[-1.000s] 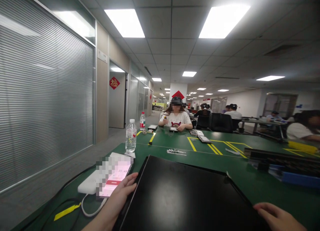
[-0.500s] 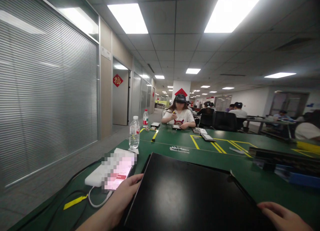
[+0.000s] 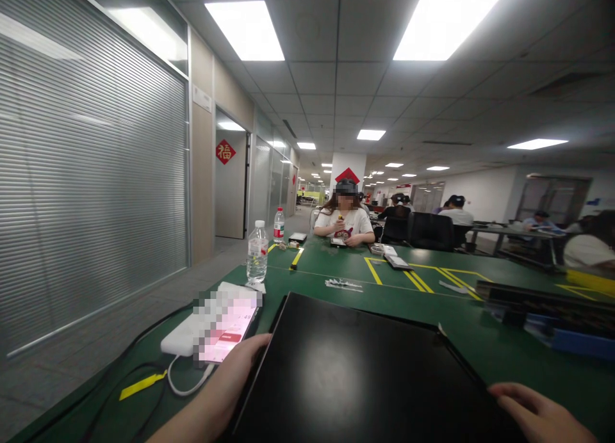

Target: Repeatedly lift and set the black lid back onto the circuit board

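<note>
A large, flat black panel [image 3: 365,366] with a glossy face fills the lower middle of the head view, and a pale light reflection shows on it. My left hand [image 3: 247,363] is closed on its left edge, with the fingertips hidden behind the panel. At the lower right edge, my right hand [image 3: 533,404] grips it with fingers curled. A small light tab [image 3: 441,328] stands up at the panel's far right corner. The panel's near edge is cut off by the bottom of the frame.
Left of the panel, a lit phone [image 3: 228,334] with a white cable lies by a white block-shaped thing [image 3: 180,339]. A water bottle [image 3: 257,254] stands behind them. Across the green table [image 3: 312,283] sits a co-worker [image 3: 343,225]. Dark and blue parts [image 3: 581,344] lie right.
The view has shifted very slightly, and both hands keep their hold on the panel. Across the table, the co-worker's raised hand has moved a little lower and to the right.
</note>
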Action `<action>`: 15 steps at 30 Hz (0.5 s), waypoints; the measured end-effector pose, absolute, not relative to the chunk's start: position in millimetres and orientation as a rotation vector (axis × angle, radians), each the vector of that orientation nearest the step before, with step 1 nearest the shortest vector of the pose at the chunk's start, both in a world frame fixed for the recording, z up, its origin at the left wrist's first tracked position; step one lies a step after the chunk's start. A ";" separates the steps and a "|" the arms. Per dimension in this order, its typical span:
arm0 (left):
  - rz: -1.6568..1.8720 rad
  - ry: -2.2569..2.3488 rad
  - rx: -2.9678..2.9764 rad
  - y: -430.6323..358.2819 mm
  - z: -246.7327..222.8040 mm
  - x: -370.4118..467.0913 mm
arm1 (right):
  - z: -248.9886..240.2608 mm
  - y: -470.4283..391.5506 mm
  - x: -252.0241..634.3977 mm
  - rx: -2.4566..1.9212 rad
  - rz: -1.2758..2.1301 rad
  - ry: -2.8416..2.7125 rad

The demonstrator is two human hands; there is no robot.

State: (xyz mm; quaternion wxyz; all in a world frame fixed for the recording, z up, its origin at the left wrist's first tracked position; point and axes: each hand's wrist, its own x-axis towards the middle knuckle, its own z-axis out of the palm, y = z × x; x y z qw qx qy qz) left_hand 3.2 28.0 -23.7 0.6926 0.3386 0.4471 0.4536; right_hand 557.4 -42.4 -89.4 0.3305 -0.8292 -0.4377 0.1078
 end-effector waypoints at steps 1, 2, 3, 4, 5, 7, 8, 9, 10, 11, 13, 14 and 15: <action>1.014 1.015 0.779 27.7 -25.8 3.5 | -87.8 -42.4 554.4 -2.168 0.278 -1.146; 1.021 1.037 0.834 27.5 -27.8 3.5 | -86.9 -42.2 551.9 -2.160 0.268 -1.152; 1.033 1.059 0.914 27.3 -29.6 3.3 | -86.5 -41.9 549.9 -2.152 0.256 -1.159; 1.046 1.074 1.002 27.1 -31.0 2.9 | -86.4 -41.6 548.4 -2.143 0.246 -1.160; 1.055 1.080 1.079 27.0 -32.1 2.5 | -86.4 -41.3 547.3 -2.138 0.239 -1.161; 1.051 1.082 1.182 26.9 -32.9 1.3 | -86.5 -40.7 545.8 -2.130 0.233 -1.161; 1.047 1.085 1.218 26.8 -32.8 0.8 | -86.3 -40.4 545.2 -2.129 0.237 -1.160; 1.043 1.085 1.245 26.8 -32.5 0.4 | -85.9 -40.3 544.6 -2.125 0.239 -1.160; 1.041 1.080 1.263 26.8 -32.1 0.0 | -85.6 -40.1 544.0 -2.124 0.242 -1.157; 1.040 1.073 1.276 26.9 -31.8 -0.3 | -85.2 -40.0 543.3 -2.126 0.248 -1.150; 1.042 1.062 1.298 27.4 -31.3 -0.8 | -85.0 -39.9 542.4 -2.132 0.263 -1.130; 1.049 1.063 1.315 27.7 -31.2 -1.0 | -85.4 -39.7 542.4 -2.131 0.267 -1.121; 1.064 1.074 1.335 28.0 -31.2 -1.2 | -86.1 -39.4 542.7 -2.127 0.273 -1.113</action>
